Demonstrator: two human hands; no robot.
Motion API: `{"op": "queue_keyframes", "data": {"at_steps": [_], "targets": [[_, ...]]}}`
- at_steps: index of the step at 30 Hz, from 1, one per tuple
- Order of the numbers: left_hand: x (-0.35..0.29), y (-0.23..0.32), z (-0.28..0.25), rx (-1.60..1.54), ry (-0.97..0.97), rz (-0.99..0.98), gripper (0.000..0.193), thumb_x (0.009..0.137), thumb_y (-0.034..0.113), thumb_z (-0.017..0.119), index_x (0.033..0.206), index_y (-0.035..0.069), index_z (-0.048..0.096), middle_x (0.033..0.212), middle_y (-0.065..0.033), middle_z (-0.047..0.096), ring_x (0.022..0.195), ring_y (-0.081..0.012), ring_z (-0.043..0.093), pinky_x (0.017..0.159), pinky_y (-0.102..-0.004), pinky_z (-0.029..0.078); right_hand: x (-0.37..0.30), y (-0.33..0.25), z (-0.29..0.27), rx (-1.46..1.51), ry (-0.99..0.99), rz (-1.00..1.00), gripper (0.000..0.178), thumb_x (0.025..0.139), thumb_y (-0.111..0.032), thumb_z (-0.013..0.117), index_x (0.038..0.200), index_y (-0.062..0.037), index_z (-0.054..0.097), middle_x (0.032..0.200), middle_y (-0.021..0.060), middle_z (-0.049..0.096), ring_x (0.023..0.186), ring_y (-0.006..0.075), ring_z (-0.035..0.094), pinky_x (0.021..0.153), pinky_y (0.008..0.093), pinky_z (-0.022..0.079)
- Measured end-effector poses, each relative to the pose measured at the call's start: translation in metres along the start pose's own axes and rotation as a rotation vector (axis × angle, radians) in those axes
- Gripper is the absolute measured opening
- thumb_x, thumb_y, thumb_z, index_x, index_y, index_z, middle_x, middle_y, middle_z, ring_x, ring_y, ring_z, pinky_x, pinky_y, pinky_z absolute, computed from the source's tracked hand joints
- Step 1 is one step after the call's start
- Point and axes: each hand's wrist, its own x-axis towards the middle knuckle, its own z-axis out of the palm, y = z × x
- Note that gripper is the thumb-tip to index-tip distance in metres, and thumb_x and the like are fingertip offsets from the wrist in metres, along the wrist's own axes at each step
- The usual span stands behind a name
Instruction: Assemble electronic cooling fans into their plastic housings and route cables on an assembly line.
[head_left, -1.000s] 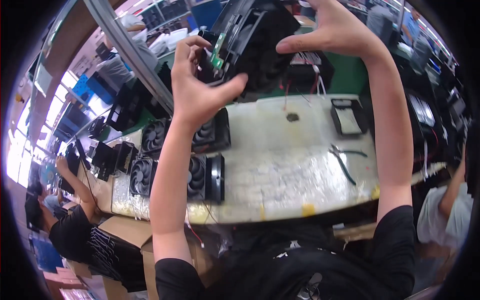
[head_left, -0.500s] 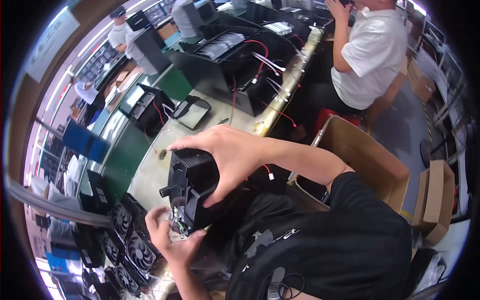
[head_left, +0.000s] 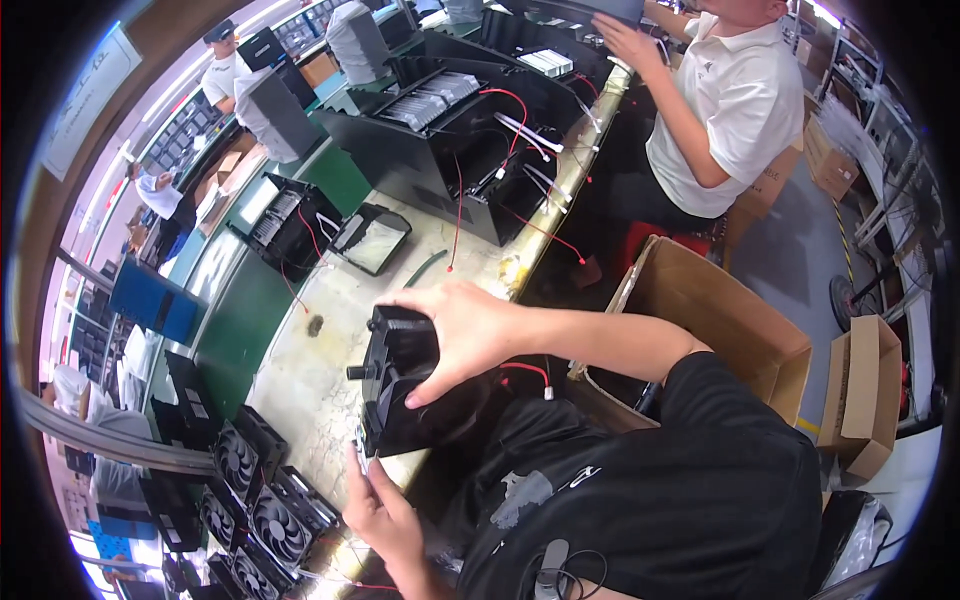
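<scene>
A: where's the black fan unit [head_left: 400,385] right now?
B: held over the near edge of the workbench [head_left: 310,380], in front of the worker's chest; tilted, a red wire [head_left: 525,368] trailing off its right side

A: hands?
B: right hand [head_left: 462,335] clamped over the top, fingers curled down the far face, thumb on the near side; left hand [head_left: 378,510] at the bottom corner, fingers pinched narrow on the lower edge; can't tell how firm that pinch is, the unit hides part of it

A: what's around it?
B: stack of black cooling fans [head_left: 262,495] on the bench just left of the left hand; small black tray [head_left: 372,240] further up the bench, well apart; open black chassis [head_left: 455,150] with red and white wiring beyond that; open cardboard box [head_left: 720,320] to the worker's right, near the right forearm

A: anyone else close?
B: a person in a white polo [head_left: 735,100] at the far end, hand on a grey panel [head_left: 590,10]; others further off on the left, too small to read
</scene>
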Motion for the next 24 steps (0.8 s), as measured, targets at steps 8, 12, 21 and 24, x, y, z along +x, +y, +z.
{"op": "queue_keyframes", "data": {"at_steps": [8,12,21,24], "targets": [[0.007,-0.053,0.006,-0.026,0.096,-0.118,0.032,0.099,0.014,0.053,0.122,-0.007,0.062,0.054,-0.0026,0.051,0.036,-0.0072,0.043,0.036,-0.0250,0.030,0.045,0.039,0.075,0.270,-0.100,0.248,0.096,0.051,-0.039,0.090,0.126,0.0075,0.053,0.114,0.0207,0.065,0.106,0.0274,0.063,0.093,0.0333,0.049],[0.029,-0.114,-0.001,0.202,0.195,0.081,0.033,0.096,0.013,0.056,0.117,-0.011,0.062,0.059,-0.0106,0.057,0.046,-0.0178,0.052,0.045,-0.0335,0.040,0.067,0.043,0.113,0.657,-0.209,0.514,0.094,0.055,-0.033,0.092,0.131,0.0026,0.050,0.119,0.0170,0.062,0.109,0.0260,0.061,0.093,0.0348,0.050],[0.053,-0.100,-0.005,0.376,0.233,-0.022,0.018,0.088,0.009,0.061,0.089,-0.008,0.068,0.070,-0.0258,0.059,0.062,-0.0416,0.057,0.059,-0.0421,0.044,0.076,0.038,0.135,0.736,-0.259,0.403,0.054,0.087,-0.031,0.073,0.128,-0.0010,0.054,0.113,0.0110,0.066,0.095,0.0192,0.066,0.086,0.0325,0.053],[0.051,-0.095,-0.007,0.372,0.234,-0.065,0.016,0.089,0.005,0.060,0.087,-0.007,0.070,0.067,-0.0229,0.058,0.061,-0.0399,0.058,0.057,-0.0452,0.043,0.091,0.070,0.113,0.121,-0.229,0.022,0.040,0.090,-0.029,0.067,0.118,0.0001,0.062,0.101,0.0098,0.070,0.089,0.0167,0.066,0.083,0.0317,0.052]]}}
